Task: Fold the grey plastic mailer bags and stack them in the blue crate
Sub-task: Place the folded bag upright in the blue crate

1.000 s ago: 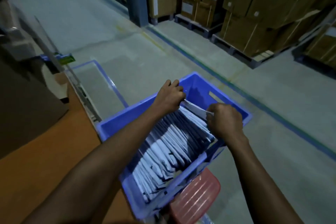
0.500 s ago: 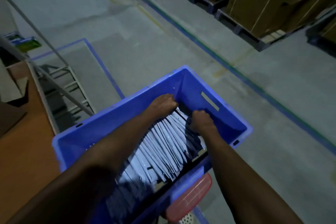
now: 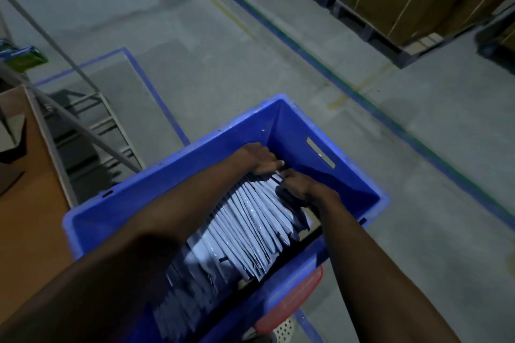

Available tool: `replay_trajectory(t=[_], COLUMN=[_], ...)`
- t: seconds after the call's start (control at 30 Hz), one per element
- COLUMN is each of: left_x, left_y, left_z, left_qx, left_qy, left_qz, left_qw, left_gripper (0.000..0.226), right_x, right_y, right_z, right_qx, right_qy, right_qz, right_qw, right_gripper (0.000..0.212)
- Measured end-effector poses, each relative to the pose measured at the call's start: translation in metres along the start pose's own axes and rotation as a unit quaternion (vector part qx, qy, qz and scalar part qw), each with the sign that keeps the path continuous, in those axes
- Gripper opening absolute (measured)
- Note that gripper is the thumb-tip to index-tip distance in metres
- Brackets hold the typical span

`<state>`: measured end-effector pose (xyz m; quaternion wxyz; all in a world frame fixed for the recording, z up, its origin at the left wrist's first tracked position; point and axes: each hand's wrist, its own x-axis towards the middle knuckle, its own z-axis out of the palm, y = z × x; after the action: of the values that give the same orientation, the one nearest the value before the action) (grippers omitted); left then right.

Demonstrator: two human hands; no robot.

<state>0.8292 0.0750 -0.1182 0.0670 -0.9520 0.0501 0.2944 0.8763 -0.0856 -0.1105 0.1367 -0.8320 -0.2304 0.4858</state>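
The blue crate (image 3: 172, 159) stands in front of me, holding a slanted row of several folded grey mailer bags (image 3: 250, 225). Both my arms reach into it, to the far end of the row. My left hand (image 3: 260, 160) curls over the top edge of the last folded mailer (image 3: 277, 177), close to the crate's far wall. My right hand (image 3: 298, 185) grips the same end from the right, its fingers wrapped round the bag. The two hands almost touch. Only a pale sliver of the held mailer shows between them.
A red stool (image 3: 292, 298) shows under the crate's near right corner. A brown cardboard surface (image 3: 28, 217) lies at left, with a metal frame (image 3: 92, 125) beside it. Pallets of cardboard boxes (image 3: 404, 8) stand at the back right, behind a blue floor line (image 3: 362, 103).
Both hands have gone down from above the row into the crate's far end, carrying the folded mailer with them. The view has tilted down and closer to the crate.
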Motion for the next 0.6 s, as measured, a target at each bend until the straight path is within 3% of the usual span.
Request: replay_trajectory(t=[0.1, 0.13, 0.4, 0.6], left_x=[0.001, -0.001, -0.020, -0.033], left_y=[-0.002, -0.002, -0.002, -0.002], left_z=[-0.001, -0.001, 0.024, 0.025], left_qx=[-0.024, -0.039, -0.163, -0.232], left_qy=[-0.045, -0.057, 0.014, 0.088], left_qz=[-0.016, -0.021, -0.073, -0.082], left_qw=[0.999, 0.997, 0.984, 0.965], left_gripper=[0.046, 0.043, 0.048, 0.054], right_x=[-0.002, -0.001, -0.007, -0.022], right_y=[0.000, 0.001, -0.004, -0.010], right_z=[0.001, 0.002, 0.012, 0.008], right_qx=[0.001, -0.007, -0.081, -0.070], right_qy=[-0.025, -0.035, -0.072, -0.020], right_qz=[0.000, 0.002, -0.017, -0.043], right_qw=[1.000, 0.999, 0.994, 0.996], right_gripper=[0.019, 0.016, 0.062, 0.053])
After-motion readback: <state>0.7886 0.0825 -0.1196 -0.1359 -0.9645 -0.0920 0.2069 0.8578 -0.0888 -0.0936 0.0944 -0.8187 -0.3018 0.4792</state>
